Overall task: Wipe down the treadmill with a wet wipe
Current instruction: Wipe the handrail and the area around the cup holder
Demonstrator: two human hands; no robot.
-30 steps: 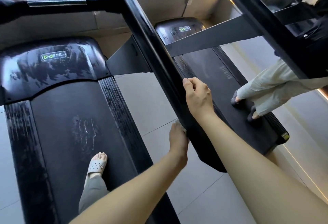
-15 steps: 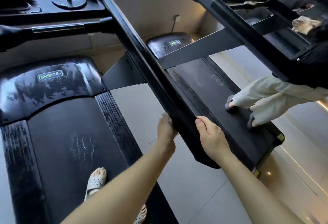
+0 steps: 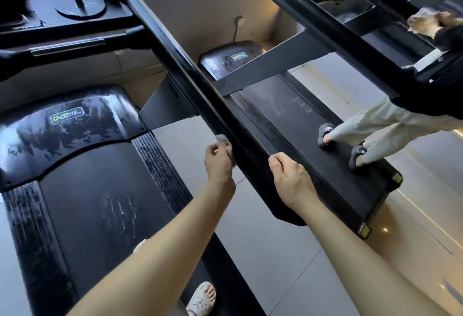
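Between the two hands runs the black handrail [image 3: 190, 70] of the treadmill [image 3: 155, 165], slanting down toward the viewer. On its left face sits the left hand [image 3: 219, 165], fingers curled round a crumpled grey wet wipe [image 3: 222, 139]. The wipe sticks out just past the fingertips and touches the rail's lower edge. Just beside it, on the opposite side, the right hand [image 3: 288, 178] has its fingers curled over the rail's top with the thumb forward. It holds no wipe and reads as a bracing grip. Below the left fingers lies the belt [image 3: 100, 203] with smeared marks. Well beyond the fingertips is a glossy motor cover [image 3: 62, 125], streaked wet. Past the right fingers a second person [image 3: 370, 125] stands on the neighbouring machine [image 3: 295, 145] and is not part of this.

Step in hand, my read: wiping the rail's side. To do it well, flatten the wipe so more than a balled wad meets the surface. Press it on and run the rail's length in overlapping passes: top, side, then underside. The right hand steadies and should shift ahead of the wipe so the patch under it isn't skipped. The rail's near end, under the right forearm, likely needs a pass too.
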